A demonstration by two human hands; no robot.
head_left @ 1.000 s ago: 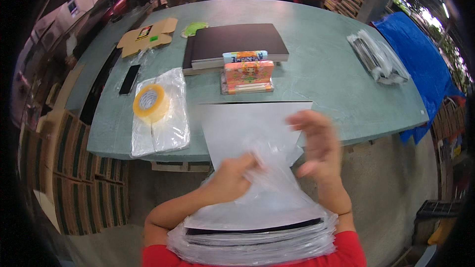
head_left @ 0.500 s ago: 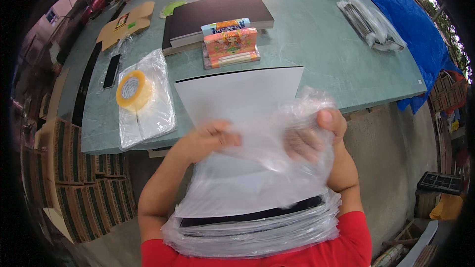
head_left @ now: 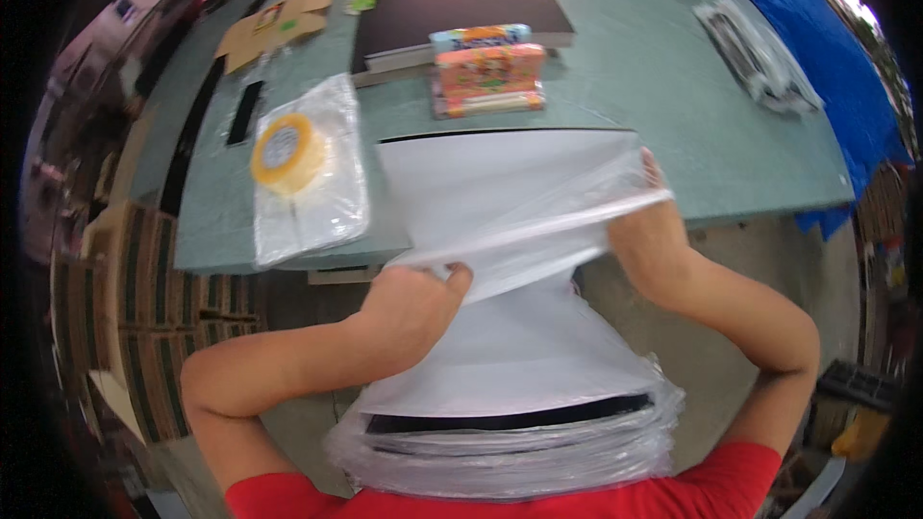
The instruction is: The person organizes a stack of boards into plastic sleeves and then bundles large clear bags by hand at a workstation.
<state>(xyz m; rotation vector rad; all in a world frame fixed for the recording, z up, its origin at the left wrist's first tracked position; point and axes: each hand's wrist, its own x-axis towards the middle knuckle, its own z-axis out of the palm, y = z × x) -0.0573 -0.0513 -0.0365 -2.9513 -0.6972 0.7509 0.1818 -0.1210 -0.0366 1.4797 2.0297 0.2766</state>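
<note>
A white sheet with a black far edge [head_left: 510,173] lies across the near side of the table. Its near part is partly inside a clear plastic bag [head_left: 538,240], whose open edge runs slantwise over it. My left hand [head_left: 413,312] is closed, pinching the bag's edge at the left, with the thumb on top. At the right side my right hand [head_left: 649,231] grips the bag's other corner; its fingertips are partly hidden behind the film. Close to my body lies a stack of plastic-wrapped black and white sheets [head_left: 519,457], and white sheeting extends up from it.
On the green table [head_left: 615,58] stand orange and blue packs [head_left: 490,72] before a thick black-topped stack [head_left: 461,14]. A yellow tape roll [head_left: 288,154] rests on flat plastic bags [head_left: 327,216]. A phone [head_left: 246,113], cardboard [head_left: 279,24] and a wrapped bundle [head_left: 755,53] lie farther out.
Both hands have moved apart, from a blurred bunch of film to holding the bag stretched across the sheet. The bag's edge has come over the sheet. The view has shifted slightly.
</note>
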